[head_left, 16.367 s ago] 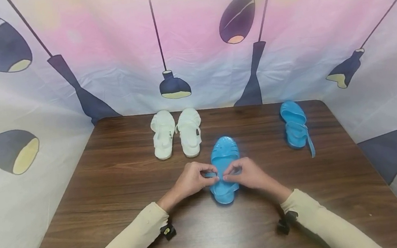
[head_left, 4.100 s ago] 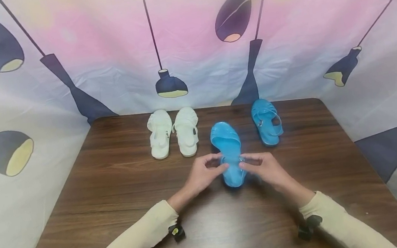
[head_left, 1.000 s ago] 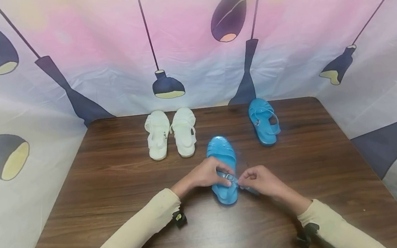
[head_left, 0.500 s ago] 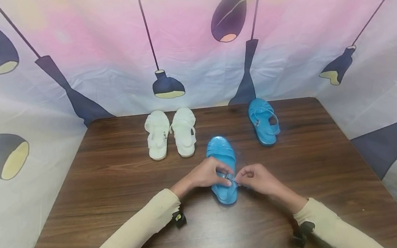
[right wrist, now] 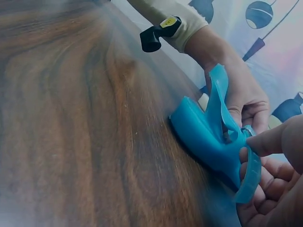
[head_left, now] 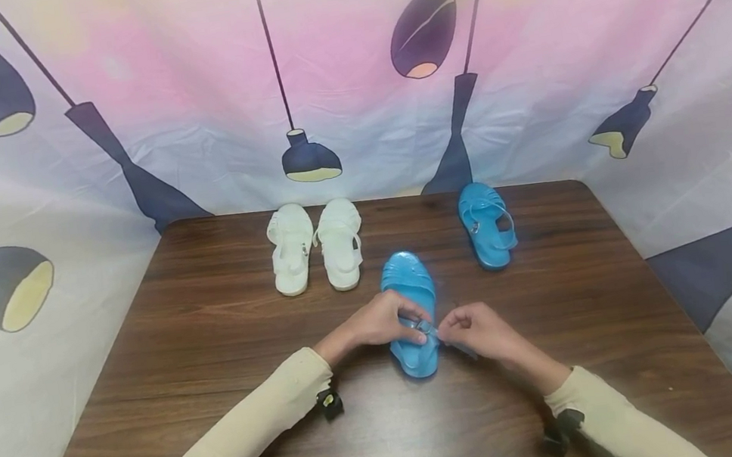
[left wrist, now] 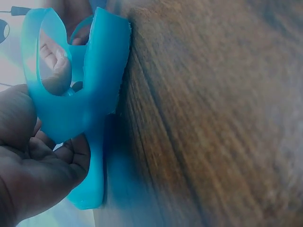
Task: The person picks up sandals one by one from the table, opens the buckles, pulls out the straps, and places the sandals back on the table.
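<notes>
In the head view a blue sandal [head_left: 406, 277] lies sole down at the table's middle, toe pointing away. My left hand [head_left: 379, 318] holds its ankle strap near the metal buckle [head_left: 422, 324], thumb and fingers on either side. At the sandal's right side, my right hand [head_left: 481, 330] pinches the strap close to the buckle. The right wrist view shows the free strap end [right wrist: 251, 182] hanging from the right fingers. Seen from the left wrist, the heel strap [left wrist: 31, 52] stands up as a loop. Whether the strap passes through the buckle I cannot tell.
Another blue sandal [head_left: 493, 243], its strap looped across, stands at the back right of the wooden table [head_left: 215, 338]. Two white sandals, a left one [head_left: 293, 268] and a right one [head_left: 342, 258], stand side by side at the back. A printed cloth [head_left: 205, 88] hangs behind.
Within the last second my right hand shifts slightly left, then back right; my left stays put. Since the oldest frame, the loose-strapped sandal at far right is gone; a looped-strap one stands nearer the middle.
</notes>
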A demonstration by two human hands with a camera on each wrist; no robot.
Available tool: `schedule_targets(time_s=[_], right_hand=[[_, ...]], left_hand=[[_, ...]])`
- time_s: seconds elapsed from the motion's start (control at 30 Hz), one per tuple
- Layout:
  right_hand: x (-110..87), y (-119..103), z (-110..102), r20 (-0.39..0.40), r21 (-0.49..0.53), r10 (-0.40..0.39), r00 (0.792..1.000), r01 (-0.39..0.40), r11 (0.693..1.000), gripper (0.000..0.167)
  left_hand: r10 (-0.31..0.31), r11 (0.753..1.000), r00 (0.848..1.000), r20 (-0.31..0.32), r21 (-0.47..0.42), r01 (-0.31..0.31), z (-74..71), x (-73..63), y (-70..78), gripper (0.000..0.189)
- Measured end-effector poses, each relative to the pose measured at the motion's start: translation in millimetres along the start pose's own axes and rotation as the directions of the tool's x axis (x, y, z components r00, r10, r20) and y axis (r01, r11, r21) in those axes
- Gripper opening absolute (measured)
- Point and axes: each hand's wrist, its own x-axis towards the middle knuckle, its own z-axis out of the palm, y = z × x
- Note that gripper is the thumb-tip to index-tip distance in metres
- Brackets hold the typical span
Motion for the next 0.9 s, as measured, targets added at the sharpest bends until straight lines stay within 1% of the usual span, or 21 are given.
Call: schedule_targets(time_s=[0.1, 0.33, 0.47, 0.57, 0.63, 0.7, 0.9], right_hand=[[1.3, -2.5, 1.0, -0.006, 0.009, 0.012, 1.000, -0.012, 1.000, 0.015], [-0.5, -7.5, 5.4, -0.012, 0.036, 0.020, 1.000, -0.019, 0.999, 0.020], [0.1, -2.4, 3.8, 0.008, 0.007, 0.030, 1.000, -0.030, 1.000, 0.021], [-1.1, 0.6, 0.4, 0.034, -0.028, 0.003, 0.999, -0.002, 1.000, 0.019], [-2.5, -0.3, -1.2, 0.036, -0.033, -0.016, 0.999, 0.017, 0.999, 0.018], [-2.9, -2.6, -0.9, 0.028, -0.024, -0.036, 0.999, 0.036, 0.999, 0.017], [1.4, -6.0, 3.7, 0.012, 0.022, -0.031, 0.999, 0.031, 0.999, 0.020]], left_hand=[[-0.003, 1.000, 1.000, -0.001, -0.002, 0.003, 0.5, -0.3, 0.5, 0.029], [-0.011, 1.000, 1.000, 0.010, -0.017, 0.012, 0.5, -0.8, 1.2, 0.031], [-0.005, 1.000, 1.000, 0.010, -0.009, 0.005, 0.4, -1.6, -0.2, 0.028], [0.001, 1.000, 1.000, 0.009, -0.009, 0.000, -0.4, -2.5, 0.2, 0.028], [-0.002, 1.000, 1.000, 0.008, -0.013, 0.002, -1.3, -2.5, 1.0, 0.028], [-0.008, 1.000, 1.000, 0.009, -0.020, 0.008, -1.8, -2.8, 2.1, 0.029], [-0.025, 1.000, 1.000, 0.009, -0.006, 0.025, -0.8, -2.3, 3.2, 0.031]])
